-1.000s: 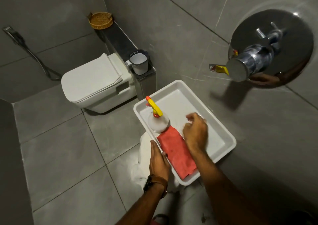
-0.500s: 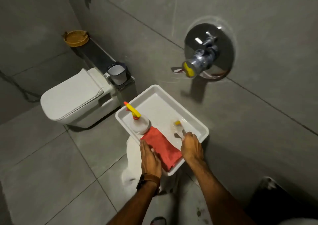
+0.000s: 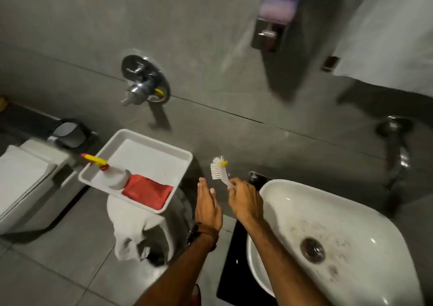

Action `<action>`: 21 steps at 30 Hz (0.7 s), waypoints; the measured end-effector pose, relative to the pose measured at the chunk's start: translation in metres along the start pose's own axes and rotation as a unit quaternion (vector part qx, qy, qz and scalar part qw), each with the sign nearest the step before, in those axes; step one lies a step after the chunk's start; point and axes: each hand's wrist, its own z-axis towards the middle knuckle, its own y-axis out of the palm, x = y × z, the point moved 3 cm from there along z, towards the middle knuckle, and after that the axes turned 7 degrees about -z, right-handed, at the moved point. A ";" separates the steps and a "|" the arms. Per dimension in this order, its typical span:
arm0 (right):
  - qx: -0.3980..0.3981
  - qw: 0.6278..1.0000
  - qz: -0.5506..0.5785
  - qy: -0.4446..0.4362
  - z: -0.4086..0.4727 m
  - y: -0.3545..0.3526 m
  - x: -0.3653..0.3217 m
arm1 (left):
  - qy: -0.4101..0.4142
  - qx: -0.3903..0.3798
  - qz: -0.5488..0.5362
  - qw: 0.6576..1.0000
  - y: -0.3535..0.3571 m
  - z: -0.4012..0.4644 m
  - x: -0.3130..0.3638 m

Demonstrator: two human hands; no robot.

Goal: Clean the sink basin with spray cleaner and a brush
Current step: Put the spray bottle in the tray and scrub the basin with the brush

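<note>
A white sink basin (image 3: 365, 214) fills the lower right, with brown grime around its metal drain (image 3: 312, 250). My right hand (image 3: 244, 201) grips the handle of a white brush (image 3: 218, 170) with a yellow tip, held in the air just left of the basin rim. Beside it, my left hand (image 3: 207, 203) is flat with fingers together and holds nothing. A spray bottle (image 3: 112, 174) with a yellow and red trigger lies in a white tray (image 3: 185, 155) to the left, next to a red cloth (image 3: 147, 191).
The tray rests on a white cloth-draped stand (image 3: 138, 230). A white toilet (image 3: 25, 179) is at far left, with a grey cup (image 3: 69, 131) behind it. A chrome wall valve (image 3: 143, 83) and a soap dispenser (image 3: 273, 15) hang on the grey wall. A black counter (image 3: 234, 268) carries the basin.
My right hand lifted the brush out of the tray and carried it right, toward the basin. My left hand left the tray edge. The view swung right, bringing the sink in.
</note>
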 end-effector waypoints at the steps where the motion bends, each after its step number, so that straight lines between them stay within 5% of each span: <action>1: 0.009 1.000 0.006 0.011 -0.012 -0.013 0.015 | 0.008 -0.012 0.000 1.000 0.009 -0.012 0.009; 7: 0.042 0.997 0.031 0.065 -0.078 -0.068 0.099 | 0.054 -0.103 0.049 0.992 0.058 -0.070 0.039; 13: -0.059 0.982 -0.016 0.180 -0.148 -0.064 0.216 | 0.095 -0.220 0.163 0.957 0.096 -0.105 0.010; 18: -0.056 0.932 -0.059 0.354 -0.179 -0.048 0.311 | 0.106 -0.180 0.173 0.963 0.109 -0.106 -0.015; 21: -0.029 0.939 -0.012 0.344 -0.151 -0.030 0.302 | 0.113 -0.147 0.171 0.968 0.112 -0.105 -0.022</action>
